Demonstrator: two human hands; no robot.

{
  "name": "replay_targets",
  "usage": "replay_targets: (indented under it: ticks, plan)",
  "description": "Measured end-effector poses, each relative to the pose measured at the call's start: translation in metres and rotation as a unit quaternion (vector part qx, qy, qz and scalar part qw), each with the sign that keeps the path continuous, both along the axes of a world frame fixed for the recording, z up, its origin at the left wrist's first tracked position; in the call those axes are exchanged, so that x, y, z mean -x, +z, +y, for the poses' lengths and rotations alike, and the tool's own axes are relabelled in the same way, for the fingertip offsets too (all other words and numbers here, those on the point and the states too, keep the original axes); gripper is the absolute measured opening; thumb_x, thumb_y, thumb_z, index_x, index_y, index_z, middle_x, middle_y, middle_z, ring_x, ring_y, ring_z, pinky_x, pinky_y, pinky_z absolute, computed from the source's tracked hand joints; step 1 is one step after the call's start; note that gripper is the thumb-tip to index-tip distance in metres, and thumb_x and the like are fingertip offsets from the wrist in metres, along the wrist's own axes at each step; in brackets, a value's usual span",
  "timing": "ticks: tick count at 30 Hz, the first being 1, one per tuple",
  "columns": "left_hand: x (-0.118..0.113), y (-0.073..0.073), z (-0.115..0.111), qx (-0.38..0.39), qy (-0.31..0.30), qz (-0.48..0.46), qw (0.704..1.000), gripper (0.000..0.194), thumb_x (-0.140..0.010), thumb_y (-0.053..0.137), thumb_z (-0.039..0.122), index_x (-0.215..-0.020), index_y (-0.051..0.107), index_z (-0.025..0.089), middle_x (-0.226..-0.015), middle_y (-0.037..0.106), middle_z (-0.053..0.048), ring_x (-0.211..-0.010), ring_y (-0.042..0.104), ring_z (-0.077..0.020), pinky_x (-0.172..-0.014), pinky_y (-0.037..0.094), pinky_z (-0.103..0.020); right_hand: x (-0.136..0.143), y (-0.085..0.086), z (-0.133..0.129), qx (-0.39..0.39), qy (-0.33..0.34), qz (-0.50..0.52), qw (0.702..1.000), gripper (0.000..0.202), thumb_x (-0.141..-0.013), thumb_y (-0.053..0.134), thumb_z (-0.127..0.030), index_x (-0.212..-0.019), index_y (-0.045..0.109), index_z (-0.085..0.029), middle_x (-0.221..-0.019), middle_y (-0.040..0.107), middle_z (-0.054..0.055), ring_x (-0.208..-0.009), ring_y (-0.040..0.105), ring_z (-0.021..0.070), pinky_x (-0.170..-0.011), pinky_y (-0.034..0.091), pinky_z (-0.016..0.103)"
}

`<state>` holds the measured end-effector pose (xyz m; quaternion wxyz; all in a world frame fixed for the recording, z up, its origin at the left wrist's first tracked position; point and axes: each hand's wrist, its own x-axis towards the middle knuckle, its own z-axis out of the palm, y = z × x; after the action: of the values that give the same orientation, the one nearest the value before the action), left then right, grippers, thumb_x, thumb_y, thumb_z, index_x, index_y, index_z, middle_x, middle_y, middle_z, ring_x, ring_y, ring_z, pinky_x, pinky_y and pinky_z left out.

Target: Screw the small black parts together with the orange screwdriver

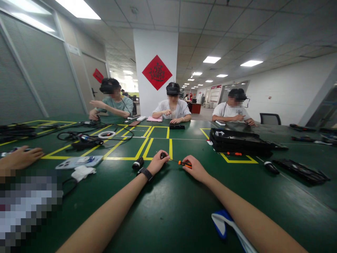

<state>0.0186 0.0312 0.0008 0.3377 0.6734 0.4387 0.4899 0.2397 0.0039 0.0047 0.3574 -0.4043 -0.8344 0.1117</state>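
Nearest, a blue-and-white strap [223, 225] lies on the green table [168, 214], beside the right forearm. Beyond it, the right hand [196, 169] has its fingers clamped around a screwdriver [185, 164]. The tool's handle is orange and black, with a bright orange collar at the front and a thin shaft pointing left. The handle's back end disappears under the palm, while the collar sticks out past the fingertips. The left hand [157, 162], with a dark watch [146, 173] at its wrist, pinches a small, dark, rounded piece [163, 155] between thumb and fingers; part of it shows above the grip. The shaft runs toward this piece, but whether its tip touches it I cannot tell.

Just left of the left hand lies a stubby black cylinder [138, 163]. Farther left are a crumpled white tissue [83, 173] and a pale blue phone case [79, 161]. Beyond the hands, yellow tape [171, 149] marks out rectangles, and a black tray [237, 140] sits to the right. Three people in headsets sit along the far side.
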Motion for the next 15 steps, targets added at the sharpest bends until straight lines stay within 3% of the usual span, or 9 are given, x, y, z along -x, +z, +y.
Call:
replay_targets:
  ticks: [6, 10, 12, 13, 15]
  plan:
    - [0.000, 0.000, -0.001, -0.010, 0.004, 0.002, 1.000, 0.022, -0.071, 0.053, 0.037, -0.082, 0.052, 0.018, -0.066, 0.056, 0.002, -0.062, 0.052, -0.0120, -0.064, 0.041, -0.026, 0.001, 0.002, -0.002, 0.042, -0.017, 0.015, 0.999, 0.018, -0.081, 0.047, -0.028, -0.087, 0.058, -0.016, -0.090, 0.053, 0.005, -0.086, 0.049, 0.0154, -0.081, 0.039, 0.031]
    - [0.001, 0.001, 0.000, -0.009, -0.003, -0.006, 1.000, 0.021, -0.071, 0.053, 0.035, -0.082, 0.051, 0.018, -0.066, 0.056, 0.002, -0.063, 0.052, -0.0121, -0.065, 0.041, -0.026, 0.016, 0.038, -0.017, 0.051, -0.023, 0.134, 0.989, 0.023, -0.080, 0.048, -0.031, -0.097, 0.055, -0.017, -0.100, 0.053, 0.006, -0.093, 0.048, 0.0162, -0.085, 0.038, 0.033]
    - [0.001, 0.002, 0.000, -0.013, -0.002, -0.006, 1.000, 0.019, -0.070, 0.053, 0.033, -0.082, 0.052, 0.018, -0.068, 0.056, 0.002, -0.064, 0.052, -0.0121, -0.065, 0.041, -0.025, 0.031, 0.062, -0.044, 0.143, 0.072, 0.163, 0.974, 0.025, -0.083, 0.044, -0.034, -0.098, 0.054, -0.017, -0.095, 0.055, 0.005, -0.088, 0.051, 0.0147, -0.081, 0.041, 0.031]
    - [0.001, 0.002, 0.000, -0.013, -0.003, -0.006, 1.000, 0.019, -0.070, 0.053, 0.033, -0.081, 0.052, 0.018, -0.068, 0.056, 0.002, -0.064, 0.052, -0.0120, -0.065, 0.041, -0.025, 0.040, 0.072, -0.064, 0.221, 0.174, 0.122, 0.952, 0.026, -0.083, 0.043, -0.035, -0.098, 0.055, -0.018, -0.092, 0.056, 0.003, -0.086, 0.053, 0.0140, -0.079, 0.043, 0.030]
    - [0.002, 0.002, 0.001, -0.008, -0.008, -0.004, 1.000, 0.019, -0.071, 0.053, 0.033, -0.082, 0.052, 0.017, -0.067, 0.056, 0.002, -0.063, 0.051, -0.0116, -0.064, 0.040, -0.025, 0.057, 0.081, -0.113, 0.342, 0.348, 0.029, 0.872, 0.023, -0.084, 0.042, -0.036, -0.100, 0.055, -0.024, -0.097, 0.056, 0.001, -0.088, 0.053, 0.0121, -0.078, 0.044, 0.026]
